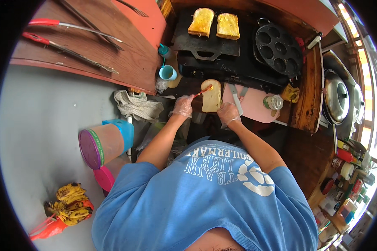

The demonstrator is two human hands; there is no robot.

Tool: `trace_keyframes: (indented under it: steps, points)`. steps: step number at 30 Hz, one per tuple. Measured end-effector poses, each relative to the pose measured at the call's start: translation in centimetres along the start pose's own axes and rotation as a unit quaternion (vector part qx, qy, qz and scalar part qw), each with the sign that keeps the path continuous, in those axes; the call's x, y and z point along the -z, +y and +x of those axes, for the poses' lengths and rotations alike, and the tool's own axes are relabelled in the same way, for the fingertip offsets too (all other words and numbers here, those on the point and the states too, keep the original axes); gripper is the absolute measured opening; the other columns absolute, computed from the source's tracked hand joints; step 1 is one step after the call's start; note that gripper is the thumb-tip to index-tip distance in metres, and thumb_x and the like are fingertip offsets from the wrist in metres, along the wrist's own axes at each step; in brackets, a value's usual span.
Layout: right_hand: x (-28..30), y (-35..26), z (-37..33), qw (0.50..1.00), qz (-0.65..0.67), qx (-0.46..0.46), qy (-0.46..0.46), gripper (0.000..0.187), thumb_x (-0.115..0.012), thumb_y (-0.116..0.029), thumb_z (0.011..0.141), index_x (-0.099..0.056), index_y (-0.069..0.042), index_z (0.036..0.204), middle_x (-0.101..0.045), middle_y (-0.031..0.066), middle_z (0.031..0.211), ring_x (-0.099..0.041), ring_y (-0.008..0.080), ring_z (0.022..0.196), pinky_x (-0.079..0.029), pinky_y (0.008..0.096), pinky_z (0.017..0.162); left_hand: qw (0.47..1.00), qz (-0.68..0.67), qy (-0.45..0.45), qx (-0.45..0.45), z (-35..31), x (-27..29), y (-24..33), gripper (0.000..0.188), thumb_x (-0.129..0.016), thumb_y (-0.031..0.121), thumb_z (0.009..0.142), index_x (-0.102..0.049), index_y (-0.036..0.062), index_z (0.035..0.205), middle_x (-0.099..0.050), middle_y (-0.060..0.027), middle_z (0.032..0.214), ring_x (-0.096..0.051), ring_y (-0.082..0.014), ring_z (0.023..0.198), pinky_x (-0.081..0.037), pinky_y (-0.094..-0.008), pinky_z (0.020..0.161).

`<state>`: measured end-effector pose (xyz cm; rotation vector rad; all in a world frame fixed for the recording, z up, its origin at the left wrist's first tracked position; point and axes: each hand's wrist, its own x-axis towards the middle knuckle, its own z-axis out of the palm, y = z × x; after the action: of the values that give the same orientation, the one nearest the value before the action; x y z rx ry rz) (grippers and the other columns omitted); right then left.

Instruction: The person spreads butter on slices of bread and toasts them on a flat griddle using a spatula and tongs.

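In my gloved left hand (182, 107) is a thin reddish-brown spreader (201, 91). Its tip touches a slice of bread (211, 101), next to a small yellow dab near the top. My right hand (229, 114), also in a clear plastic glove, grips the lower right edge of that slice and holds it up in front of the stove. A knife (236, 100) with a pale handle lies on a pink cutting board (255, 108) just beyond my right hand. Two yellow-coated bread slices, one on the left (201, 22) and one on the right (228, 26), rest on the black griddle plate (207, 45).
A black pan with round hollows (279, 49) sits on the stove's right side. A glass jar (273, 102) stands on the board. Left are a blue cup (167, 72), a cloth (137, 106), a purple-lidded container (92, 148), bananas (72, 205) and red-handled tongs (50, 42).
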<state>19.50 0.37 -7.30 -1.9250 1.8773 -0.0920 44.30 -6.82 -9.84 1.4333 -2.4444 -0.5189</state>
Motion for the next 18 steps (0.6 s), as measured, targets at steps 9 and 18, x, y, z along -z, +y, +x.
trace_keyframes:
  steps: [9, 18]
  points:
    - [-1.3, 0.8, -1.0, 0.982, 0.15, -0.067, 0.089, 0.023, -0.06, -0.022, 0.083, -0.07, -0.002, 0.082, -0.07, 0.0191, 0.095, -0.066, 0.0367, 0.094, -0.053, 0.0428, 0.085, 0.998, 0.063, 0.009, 0.018, 2.7, 2.6, -0.2, 0.01, -0.058, 0.011, 0.092, -0.067, 0.0071, 0.09, -0.065, -0.0158, 0.082, -0.066, -0.0364, 0.083, -0.053, -0.0449, 0.074]
    - [0.3, 0.7, -2.0, 0.974, 0.195, -0.117, 0.009, 0.045, -0.068, -0.027, 0.079, -0.061, 0.002, 0.113, -0.067, 0.0259, 0.107, -0.065, 0.0398, 0.104, -0.051, 0.0429, 0.093, 0.979, 0.162, -0.091, -0.082, 2.7, 4.6, -0.5, 0.005, -0.061, 0.013, 0.09, -0.065, 0.0105, 0.091, -0.065, -0.0124, 0.078, -0.067, -0.033, 0.079, -0.055, -0.0442, 0.071]
